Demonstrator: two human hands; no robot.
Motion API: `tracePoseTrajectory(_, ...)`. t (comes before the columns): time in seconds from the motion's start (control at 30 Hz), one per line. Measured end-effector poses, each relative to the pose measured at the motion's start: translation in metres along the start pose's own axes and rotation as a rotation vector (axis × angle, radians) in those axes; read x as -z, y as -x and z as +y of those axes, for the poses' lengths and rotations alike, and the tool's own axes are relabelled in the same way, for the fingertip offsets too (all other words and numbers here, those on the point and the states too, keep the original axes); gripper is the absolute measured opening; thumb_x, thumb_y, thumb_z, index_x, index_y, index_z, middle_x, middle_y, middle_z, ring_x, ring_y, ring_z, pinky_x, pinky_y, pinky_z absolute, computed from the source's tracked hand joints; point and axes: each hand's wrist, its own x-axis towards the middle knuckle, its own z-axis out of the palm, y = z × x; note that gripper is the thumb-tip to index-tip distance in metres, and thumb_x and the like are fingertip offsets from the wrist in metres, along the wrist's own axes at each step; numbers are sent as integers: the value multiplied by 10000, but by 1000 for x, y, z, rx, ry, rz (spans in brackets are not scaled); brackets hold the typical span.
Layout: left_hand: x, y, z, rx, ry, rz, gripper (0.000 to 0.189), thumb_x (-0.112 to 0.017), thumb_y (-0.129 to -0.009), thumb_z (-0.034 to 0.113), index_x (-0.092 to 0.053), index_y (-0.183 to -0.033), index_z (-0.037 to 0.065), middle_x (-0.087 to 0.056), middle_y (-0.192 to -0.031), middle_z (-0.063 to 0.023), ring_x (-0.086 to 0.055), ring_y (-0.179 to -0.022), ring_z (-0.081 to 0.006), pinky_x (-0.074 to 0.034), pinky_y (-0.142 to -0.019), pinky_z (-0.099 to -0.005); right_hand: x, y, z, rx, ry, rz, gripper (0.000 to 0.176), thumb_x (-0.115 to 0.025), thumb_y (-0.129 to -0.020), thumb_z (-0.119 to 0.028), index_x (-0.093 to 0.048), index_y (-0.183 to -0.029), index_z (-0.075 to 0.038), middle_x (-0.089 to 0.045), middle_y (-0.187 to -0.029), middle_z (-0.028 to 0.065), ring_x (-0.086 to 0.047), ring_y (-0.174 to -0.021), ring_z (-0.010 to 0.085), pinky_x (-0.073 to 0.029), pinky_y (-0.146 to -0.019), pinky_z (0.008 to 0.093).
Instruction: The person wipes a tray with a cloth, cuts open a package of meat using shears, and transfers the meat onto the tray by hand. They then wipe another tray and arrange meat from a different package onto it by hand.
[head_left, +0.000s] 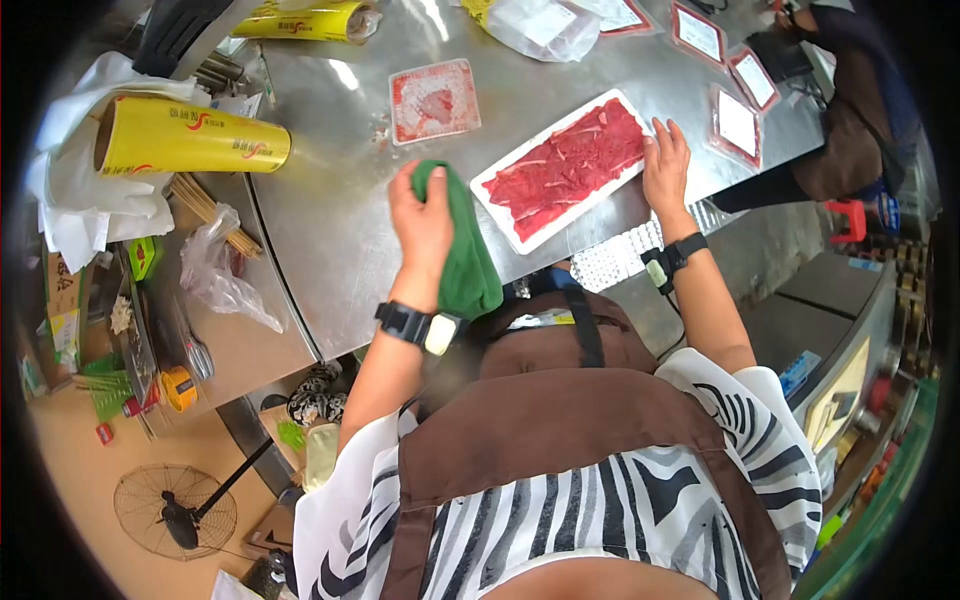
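My left hand (422, 222) is closed around a green cloth (462, 255), which hangs down toward the front edge of the steel table. To the right lies a white tray (528, 243) filled with sliced red meat (570, 165), set at a slant. At the tray's right end, my right hand (666, 165) has its fingers stretched out, fingertips right at the rim. Beyond the left hand sits a small red and white tray (435, 101) with a little meat in it.
Yellow rolls (195, 137) lie at the left and at the back. Plastic bags (545, 28) and several labelled packs (737, 125) occupy the far right. Another person (855, 120) stands at the right end of the steel table (340, 200). A fan (180, 515) stands lower left.
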Motion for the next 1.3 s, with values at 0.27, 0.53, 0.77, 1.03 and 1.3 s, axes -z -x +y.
tracePoseTrajectory(0.27, -39, 40, 0, -107, -243, -66, 253, -610, -858, 110, -577, -1084, 0, -531, -1091, -204, -531, -1049, -372, -446, -912, -414, -8, -24, 13, -32, -125, -232, 261, -492, -943, -191, -663, -1081, -51, -593, -1054, 126, -536, -999, 317, -439, -888, 409)
tracePoseTrajectory(0.53, -39, 85, 2, -286, -395, -105, 208, -650, -786, 57, -564, -969, 9, -536, -1049, -190, -583, -922, -386, -511, -742, -425, -12, -24, 16, -42, -165, -230, 258, -495, -940, -201, -663, -1068, -53, -583, -1037, 123, -535, -991, 318, -447, -865, 412)
tracePoseTrajectory(0.77, 1, 120, 16, -77, -267, -650, 184, -659, -761, 92, -578, -920, 47, -578, -893, -131, -601, -819, -347, -502, -702, -392, -10, -27, 29, -2, -212, -286, 274, -493, -943, -209, -652, -1098, -50, -574, -1072, 144, -531, -1007, 327, -438, -873, 426)
tracePoseTrajectory(1.03, 7, 111, 34, 151, -259, -386, 475, -662, -810, 224, -528, -1259, 144, -645, -830, -144, -621, -658, -280, -505, -652, -375, 38, -12, -52, 546, -464, -325, 318, -627, -751, -11, -662, -1065, -56, -581, -1032, 119, -538, -981, 311, -405, -901, 423)
tracePoseTrajectory(1.3, -22, 93, 24, 40, -532, -555, 724, -643, -847, 286, -322, -1462, 82, -640, -768, -152, -631, -693, -338, -507, -647, -412, 29, 34, -116, 781, -373, -670, 438, -644, -822, -218, -585, -1223, -52, -530, -1221, 105, -439, -1183, 299, -250, -1099, 517)
